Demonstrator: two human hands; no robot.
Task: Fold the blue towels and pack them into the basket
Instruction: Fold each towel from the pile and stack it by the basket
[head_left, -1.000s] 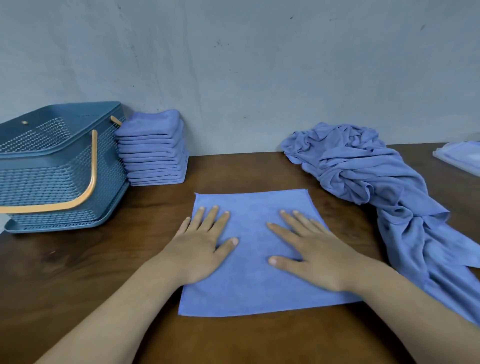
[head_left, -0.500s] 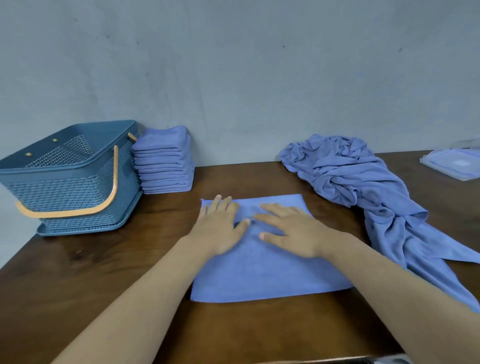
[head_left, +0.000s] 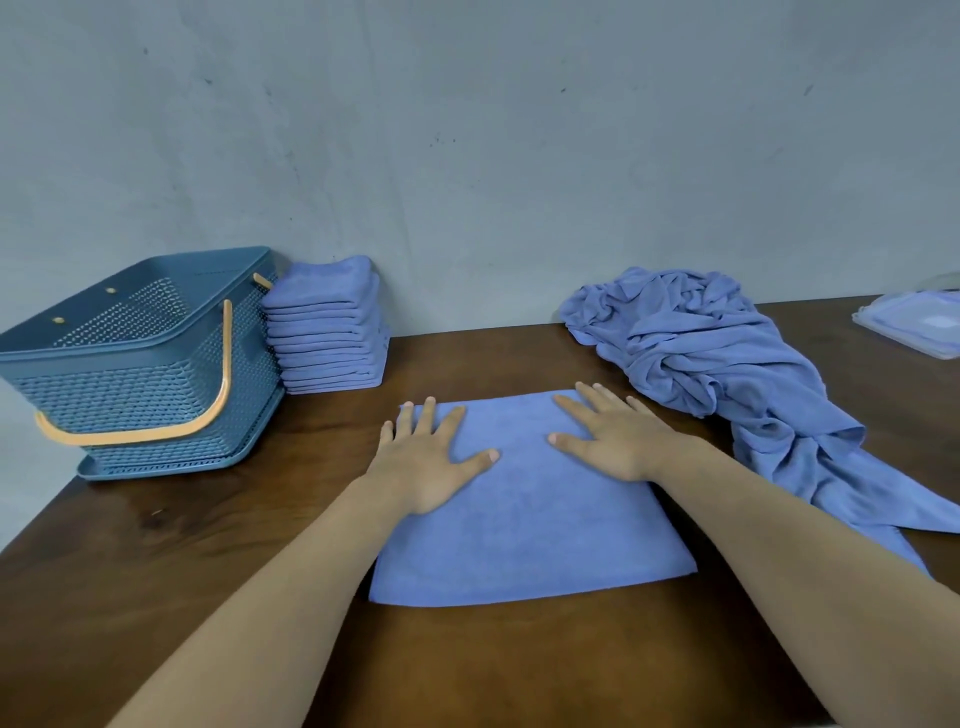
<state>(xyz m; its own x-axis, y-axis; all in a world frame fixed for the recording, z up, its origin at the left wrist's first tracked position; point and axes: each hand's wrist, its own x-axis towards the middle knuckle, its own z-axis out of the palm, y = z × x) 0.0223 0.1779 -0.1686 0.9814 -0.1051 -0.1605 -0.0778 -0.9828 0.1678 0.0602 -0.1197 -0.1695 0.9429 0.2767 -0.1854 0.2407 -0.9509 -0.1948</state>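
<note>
a flat, square blue cloth towel (head_left: 524, 519) lies spread on the dark brown wooden tabletop (head_left: 156, 571), under both hands. the left hand (head_left: 426, 462) rests palm down on the towel's far left part, with its fingers straight and spread. the right hand (head_left: 613, 441) rests palm down on the far right part, fingers straight and slightly fanned. neither hand grips anything.

beyond the left hand and to its left, a stack of folded blue towels (head_left: 327, 332) stands against the grey wall (head_left: 467, 156). just beside the stack, further left, sits a blue perforated plastic basket (head_left: 130, 364) with its orange handle (head_left: 218, 405) folded down on the near side.

right of the right hand, a crumpled heap of blue cloth (head_left: 727, 374) runs from the wall toward the person, close to the flat towel's right edge. further right, a clear plastic container (head_left: 914, 325) is cut by the frame edge.
</note>
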